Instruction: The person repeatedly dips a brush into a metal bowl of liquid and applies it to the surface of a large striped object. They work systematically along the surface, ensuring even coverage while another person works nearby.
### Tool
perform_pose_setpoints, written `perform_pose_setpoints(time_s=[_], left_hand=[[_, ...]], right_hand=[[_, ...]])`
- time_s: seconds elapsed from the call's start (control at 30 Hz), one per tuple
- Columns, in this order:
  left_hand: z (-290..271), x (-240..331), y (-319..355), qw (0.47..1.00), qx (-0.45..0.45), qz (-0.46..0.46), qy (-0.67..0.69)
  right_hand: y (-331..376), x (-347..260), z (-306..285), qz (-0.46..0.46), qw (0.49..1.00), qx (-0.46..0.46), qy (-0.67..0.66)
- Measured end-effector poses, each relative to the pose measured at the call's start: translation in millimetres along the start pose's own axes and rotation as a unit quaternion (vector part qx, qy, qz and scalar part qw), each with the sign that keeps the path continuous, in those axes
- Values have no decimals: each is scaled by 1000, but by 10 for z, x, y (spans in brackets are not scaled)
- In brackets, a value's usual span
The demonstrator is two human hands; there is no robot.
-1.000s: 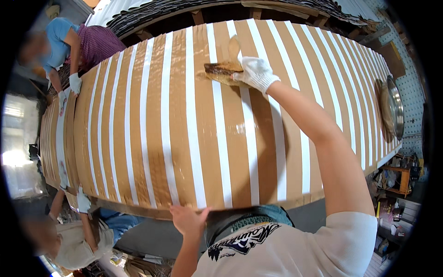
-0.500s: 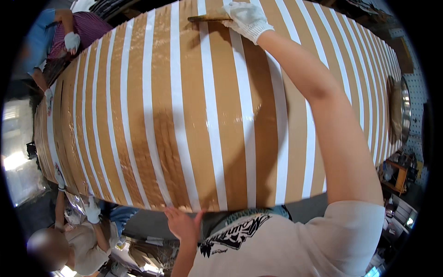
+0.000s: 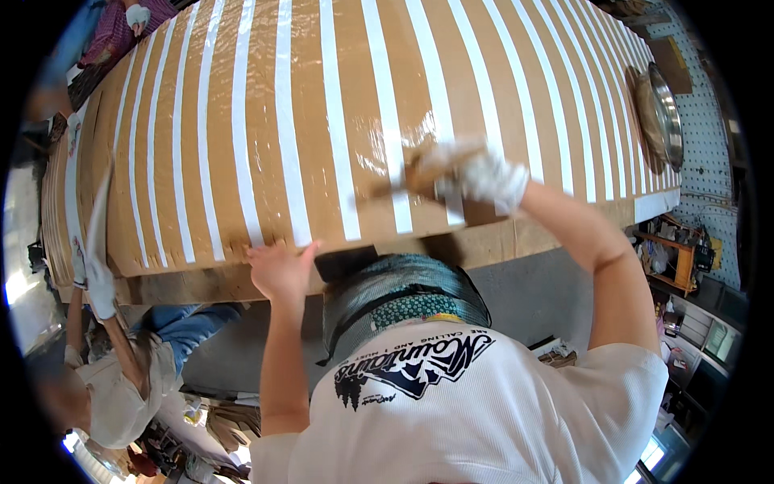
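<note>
A long table bears brown sheeting crossed by several parallel white strips, with a wet shine in places. My right hand, in a white glove, grips a flat wooden brush over the sheeting right of the middle. Both are smeared by motion, so whether the bristles touch cannot be told. Bare and open, my left hand rests at the near edge by the lower ends of two strips, thumb spread to the right.
A metal bowl sits at the table's right end. At lower left, a co-worker's gloved hand is at a loose white strip; another gloved hand is at upper left. Right of the table stand a wooden shelf and a pegboard.
My right hand has come from the far edge back toward me with the brush. My left hand has shifted onto the near edge. The lower-left co-worker's white strip has lifted.
</note>
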State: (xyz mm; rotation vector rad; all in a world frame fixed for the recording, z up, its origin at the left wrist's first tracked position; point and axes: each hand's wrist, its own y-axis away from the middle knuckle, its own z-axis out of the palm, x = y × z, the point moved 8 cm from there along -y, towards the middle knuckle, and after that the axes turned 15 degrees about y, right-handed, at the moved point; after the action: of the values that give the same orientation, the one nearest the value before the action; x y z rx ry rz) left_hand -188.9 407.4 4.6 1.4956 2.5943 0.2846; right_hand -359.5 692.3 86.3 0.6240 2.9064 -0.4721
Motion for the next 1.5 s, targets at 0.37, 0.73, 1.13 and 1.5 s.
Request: perform_pose_setpoints(time_s=[0.37,0.73,1.13,1.5], left_hand=[[-107,62,74,999,2,21,34],[-181,96,72,999,-26,16,36],[-119,100,-35,994,-98,-41,17],[-90,89,-40,977,-167,-128,38]], right_hand=[[707,-275,265,72,939,-69,330],[589,143,-93,114,918,-35,379],[-409,1775,-296,281,898,-208,266],[-2391,4377,74,256,900,-106,335]])
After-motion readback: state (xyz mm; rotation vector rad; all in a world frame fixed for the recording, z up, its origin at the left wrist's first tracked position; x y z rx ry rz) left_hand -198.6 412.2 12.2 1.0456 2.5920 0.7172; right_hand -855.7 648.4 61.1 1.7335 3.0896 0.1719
